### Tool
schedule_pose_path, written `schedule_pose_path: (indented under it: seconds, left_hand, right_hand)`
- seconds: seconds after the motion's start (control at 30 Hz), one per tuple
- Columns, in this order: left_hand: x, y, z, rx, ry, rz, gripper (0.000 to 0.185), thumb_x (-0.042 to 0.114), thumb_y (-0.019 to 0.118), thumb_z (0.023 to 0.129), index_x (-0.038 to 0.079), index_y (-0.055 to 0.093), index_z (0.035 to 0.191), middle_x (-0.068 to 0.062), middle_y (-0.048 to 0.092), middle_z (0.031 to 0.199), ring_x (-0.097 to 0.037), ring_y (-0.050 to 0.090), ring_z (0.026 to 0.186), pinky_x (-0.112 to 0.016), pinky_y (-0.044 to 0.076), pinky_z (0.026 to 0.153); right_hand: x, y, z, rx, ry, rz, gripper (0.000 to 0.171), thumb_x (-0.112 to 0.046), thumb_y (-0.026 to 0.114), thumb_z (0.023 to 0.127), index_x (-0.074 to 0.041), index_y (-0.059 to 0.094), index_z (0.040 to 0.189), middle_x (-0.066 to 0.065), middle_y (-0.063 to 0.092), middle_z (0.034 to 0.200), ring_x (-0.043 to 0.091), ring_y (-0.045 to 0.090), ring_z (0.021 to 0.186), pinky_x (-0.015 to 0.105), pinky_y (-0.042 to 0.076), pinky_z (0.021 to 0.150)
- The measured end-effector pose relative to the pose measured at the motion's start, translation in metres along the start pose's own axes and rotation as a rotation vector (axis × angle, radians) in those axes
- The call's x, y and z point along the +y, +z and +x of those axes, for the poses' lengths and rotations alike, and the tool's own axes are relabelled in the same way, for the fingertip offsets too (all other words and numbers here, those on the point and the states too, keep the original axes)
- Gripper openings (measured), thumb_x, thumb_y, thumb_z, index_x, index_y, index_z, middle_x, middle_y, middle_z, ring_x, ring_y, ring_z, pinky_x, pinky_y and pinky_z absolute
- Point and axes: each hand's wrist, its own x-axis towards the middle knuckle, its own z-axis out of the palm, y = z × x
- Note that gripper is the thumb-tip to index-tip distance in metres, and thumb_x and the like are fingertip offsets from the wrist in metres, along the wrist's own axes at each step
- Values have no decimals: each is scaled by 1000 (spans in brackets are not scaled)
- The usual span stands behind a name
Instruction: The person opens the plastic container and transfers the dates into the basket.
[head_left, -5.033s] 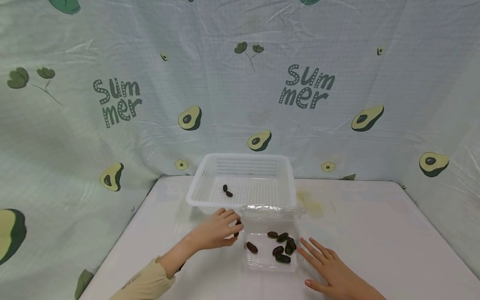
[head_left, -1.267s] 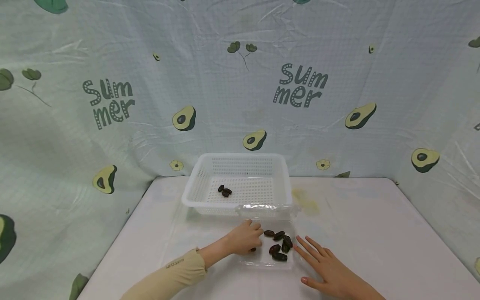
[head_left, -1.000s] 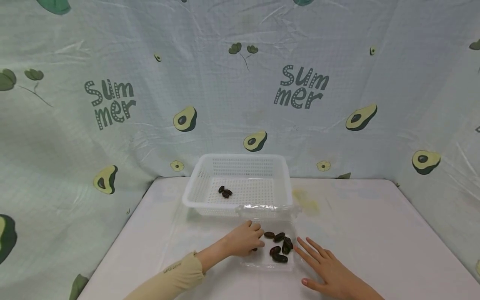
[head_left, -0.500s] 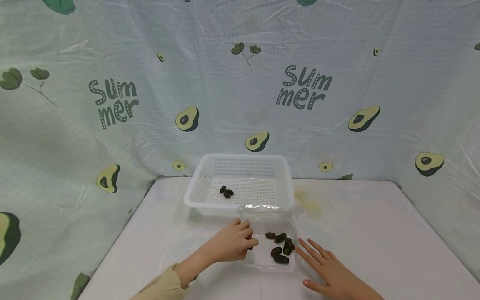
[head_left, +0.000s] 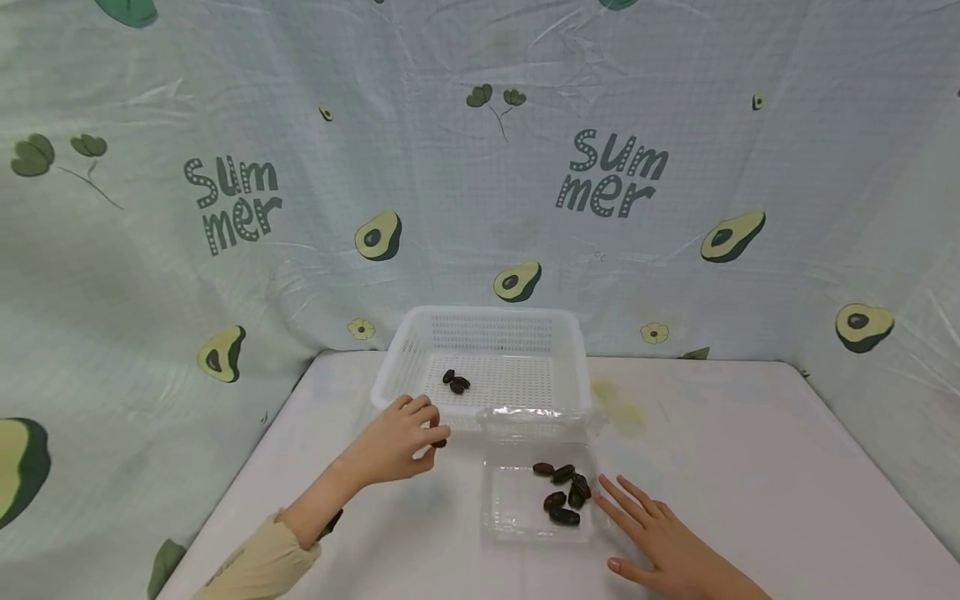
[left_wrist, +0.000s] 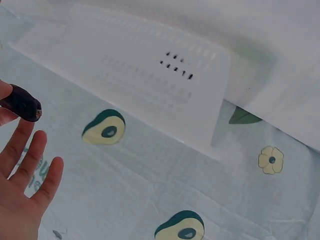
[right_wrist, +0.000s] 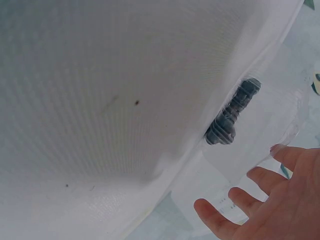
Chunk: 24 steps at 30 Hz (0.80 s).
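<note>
Date [head_left: 439, 442] | pinched in left hand [head_left: 396, 440] grip beside basket [head_left: 390, 385] | right hand [head_left: 660, 542] flat, steadying tray [head_left: 504, 508] | advised: clear rim, release low.

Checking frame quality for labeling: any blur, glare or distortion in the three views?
Head view: sharp, evenly lit, wide-angle bowing at the edges, glare on the clear tray's rim. Left wrist: basket soft, date in focus. Right wrist: dates hazy behind the plastic.
</note>
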Motion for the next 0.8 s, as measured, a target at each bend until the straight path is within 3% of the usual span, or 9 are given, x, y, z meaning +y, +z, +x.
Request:
schedule_pose_path:
  seconds: [0.23, 0.43, 0.8]
  left_hand:
    - [-38, -3, 8, 11, -49, 43, 13, 16, 63, 71, 20, 53, 77, 3, 52, 77, -14, 44, 74, -29, 35, 65]
    - [-67, 8, 25, -11, -105, 73, 15, 19, 65, 73, 19, 55, 83, 0, 52, 77, -16, 42, 73, -31, 34, 64]
    - [-86, 39, 63, -89, -174, 61, 16, 19, 65, 78, 15, 61, 92, -4, 55, 83, -20, 46, 79, -34, 39, 68]
  right_hand:
    - [0, -1, -1, 4, -7, -12, 68, -42, 57, 83, -20, 29, 140, 6, 26, 147, -4, -10, 135, 56, 38, 84]
    - [-1, -2, -1, -7, 9, 2, 68, -43, 56, 83, -20, 28, 140, 5, 25, 147, -5, -11, 134, 57, 37, 85]
    - [0, -1, -2, 27, -34, -55, 68, -43, 56, 83, -18, 30, 140, 6, 28, 146, 2, -3, 137, 51, 41, 82]
